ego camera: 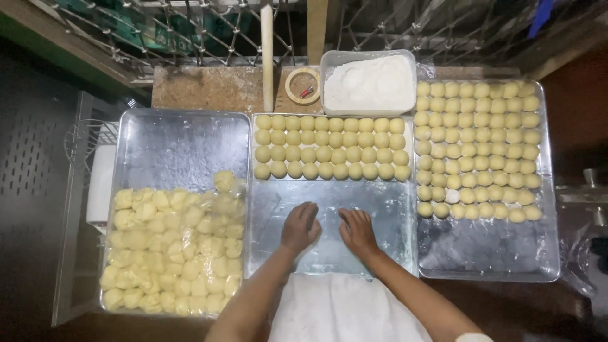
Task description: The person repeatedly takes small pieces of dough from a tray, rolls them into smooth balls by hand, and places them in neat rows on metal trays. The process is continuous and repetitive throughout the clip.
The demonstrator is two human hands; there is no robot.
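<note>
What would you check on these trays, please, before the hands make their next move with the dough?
1. Left hand and right hand palm-down on the middle tray: ok.
2. Dough under the palms: cannot tell, hidden.
3. Bare space before the rows of balls: ok.
4. Rough pieces on the left tray within reach: ok.
5. Flour tub filled: ok.
6. Right tray has room: ok.

Three metal trays sit side by side: the left tray (183, 136), the middle tray (329, 253) and the right tray (487, 253). The middle one carries forty dough balls (332, 147) in four rows of ten along its far edge. One tub of flour (368, 82) and one tape roll (303, 85) stand behind, and two hands show.
</note>
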